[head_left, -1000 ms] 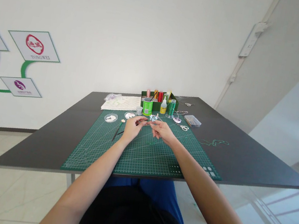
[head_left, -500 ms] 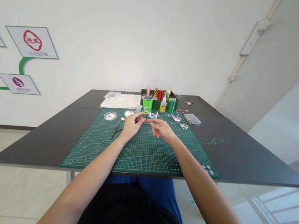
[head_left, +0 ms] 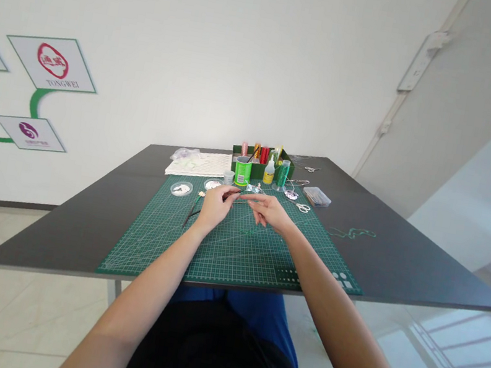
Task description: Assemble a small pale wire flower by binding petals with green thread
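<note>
Over the green cutting mat point(head_left: 224, 256), my left hand point(head_left: 217, 206) has thumb and fingers pinched together. What it holds is too small to make out. My right hand point(head_left: 271, 212) meets it fingertip to fingertip, index finger reaching left and the other fingers curled beneath. Anything between those fingers is hidden or too fine to name. Just beyond the hands lie a small shiny clear wrapper point(head_left: 253, 188) and a green can point(head_left: 242, 171). A dark thin tool point(head_left: 190, 212) rests on the mat left of my left hand.
Behind stands a green box point(head_left: 236, 150) with thread spools, beside a glue bottle point(head_left: 269, 171) and a green spool point(head_left: 284, 173). Scissors point(head_left: 302, 207), a clear case point(head_left: 317, 197) and green thread point(head_left: 354, 233) lie right. Small dishes point(head_left: 181, 189) and white sheets point(head_left: 199, 164) are left.
Both hands stay at nearly the same place. The fingers of my right hand have shifted slightly at the meeting point, and the view has moved a little.
</note>
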A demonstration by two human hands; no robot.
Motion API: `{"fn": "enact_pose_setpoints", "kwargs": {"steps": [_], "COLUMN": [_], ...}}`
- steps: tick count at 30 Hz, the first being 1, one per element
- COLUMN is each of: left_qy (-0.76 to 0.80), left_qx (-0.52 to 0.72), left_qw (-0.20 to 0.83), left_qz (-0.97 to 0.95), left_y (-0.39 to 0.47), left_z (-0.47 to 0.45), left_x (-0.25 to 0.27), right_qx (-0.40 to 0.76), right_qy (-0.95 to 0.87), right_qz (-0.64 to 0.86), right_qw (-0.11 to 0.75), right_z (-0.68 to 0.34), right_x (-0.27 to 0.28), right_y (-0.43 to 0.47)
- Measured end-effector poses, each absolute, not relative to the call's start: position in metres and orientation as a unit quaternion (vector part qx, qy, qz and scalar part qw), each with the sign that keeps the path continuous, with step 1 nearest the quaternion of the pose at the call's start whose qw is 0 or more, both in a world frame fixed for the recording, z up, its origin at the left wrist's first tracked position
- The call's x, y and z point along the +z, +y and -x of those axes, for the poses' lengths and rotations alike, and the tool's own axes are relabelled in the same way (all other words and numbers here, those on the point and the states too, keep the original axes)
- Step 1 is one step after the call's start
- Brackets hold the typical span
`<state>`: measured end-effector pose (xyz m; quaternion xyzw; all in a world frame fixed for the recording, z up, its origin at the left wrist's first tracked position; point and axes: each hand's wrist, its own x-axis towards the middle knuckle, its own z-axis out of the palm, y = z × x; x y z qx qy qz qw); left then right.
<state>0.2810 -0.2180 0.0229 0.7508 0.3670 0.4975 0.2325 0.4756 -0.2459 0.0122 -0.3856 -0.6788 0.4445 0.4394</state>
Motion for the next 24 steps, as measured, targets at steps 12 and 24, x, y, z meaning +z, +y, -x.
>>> {"fn": "enact_pose_setpoints", "kwargs": {"steps": [12, 24], "left_qy": [0.379, 0.387], "left_qx": [0.450, 0.388], "left_qw": [0.081, 0.025], "left_qz": [-0.804, -0.836], "left_y": [-0.223, -0.217], "left_z": [-0.275, -0.270], "left_x": [0.027, 0.019], "right_qx": [0.421, 0.376], "right_qy": [-0.701, -0.729], "right_qz": [0.409, 0.414], "right_qw": [0.405, 0.394], "right_z": [-0.467, -0.468], "right_x": [0.016, 0.027], "right_y": [-0.256, -0.262]}}
